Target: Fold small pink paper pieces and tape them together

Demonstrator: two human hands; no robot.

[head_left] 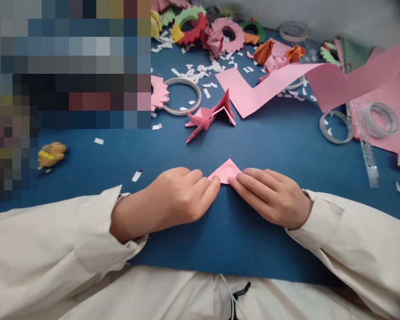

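A small folded pink paper triangle (226,171) lies flat on the blue table (253,142), close to the near edge. My left hand (173,200) presses its left corner with the fingertips. My right hand (270,193) pins its right edge with several fingers laid flat. Both wrists wear cream sleeves. Just beyond, a cluster of folded pink paper units (211,115) sits on the table.
Tape rings (182,96) (336,127) (382,119), a clear ruler (369,158) and large pink sheets (320,84) lie ahead and right. Colourful paper wreaths (200,24) and white scraps fill the far side. A small yellow toy (51,154) lies left, beside a blurred area.
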